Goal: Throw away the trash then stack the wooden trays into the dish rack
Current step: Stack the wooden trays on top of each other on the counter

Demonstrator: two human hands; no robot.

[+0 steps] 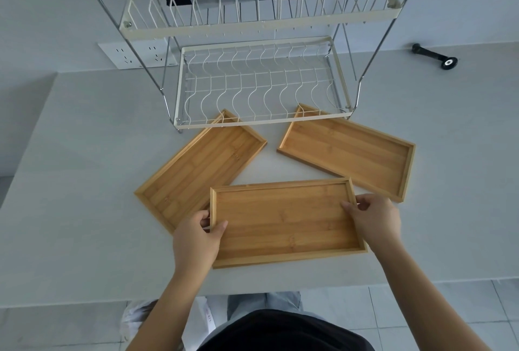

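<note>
Both hands are gripping the nearest rectangular bamboo tray (pixel 286 221) by its short ends. On the left end, the left hand (pixel 196 238) is clamping the rim, with the thumb lying inside on the tray floor and the fingers curling around the outer edge. On the right end, the right hand (pixel 373 221) is doing the same, thumb over the rim and fingers wrapping outside. This tray is sitting close to the front edge of the pale grey bench (pixel 84 182), its long side running roughly parallel to that edge; whether it is resting on the surface or lifting slightly cannot be told.

Two more shallow bamboo trays are lying flat farther back. A second bamboo tray on the left (pixel 196 165) is angling diagonally, its near corner tucking under or just beside the held tray and its far corner reaching the foot of the rack. A third bamboo tray on the right (pixel 348 151) is slanting the other way, with its upper corner touching the rack's front rail.

Behind them, a two-tier cream-and-chrome wire dish rack (pixel 261 81) is standing on the bench with both tiers showing only bare wire dividers. Off to the right, a small black dumbbell-shaped object (pixel 435 56) is lying well apart from the trays, and a white wall socket (pixel 134 55) is showing behind the rack on the left.
</note>
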